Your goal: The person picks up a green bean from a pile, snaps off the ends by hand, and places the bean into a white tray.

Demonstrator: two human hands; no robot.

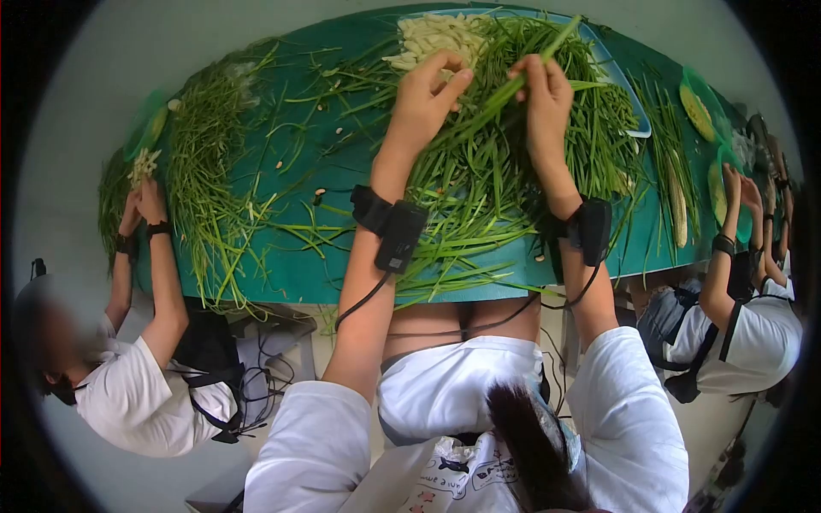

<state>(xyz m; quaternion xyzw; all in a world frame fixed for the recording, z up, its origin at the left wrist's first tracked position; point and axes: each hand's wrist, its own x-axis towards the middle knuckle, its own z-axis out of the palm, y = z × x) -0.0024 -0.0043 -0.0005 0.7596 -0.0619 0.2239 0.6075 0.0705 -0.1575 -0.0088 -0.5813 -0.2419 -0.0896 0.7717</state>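
Note:
My right hand [545, 103] pinches a few long, flat green stalks [560, 38] between thumb and fingers; they slant from upper right down to the left. To its left, my left hand [432, 94] is closed, its fingers curled in with the thumb against them. Whatever it may hold is too hidden to make out. Under both hands spreads a large heap of loose green stalks [479, 171], partly on a tray with a pale blue rim [640, 130]. Beyond my left hand lies a pile of slim, pale cream pieces [438, 38].
The green table [308, 184] has pale bits scattered on it. More green stalks [205, 162] are heaped at left, with a bundle [667, 154] at right. Co-workers sit on both sides; one person's hands [147, 205] hold pale pieces. Green baskets [701, 107] stand right. Cables hang from my wrist devices.

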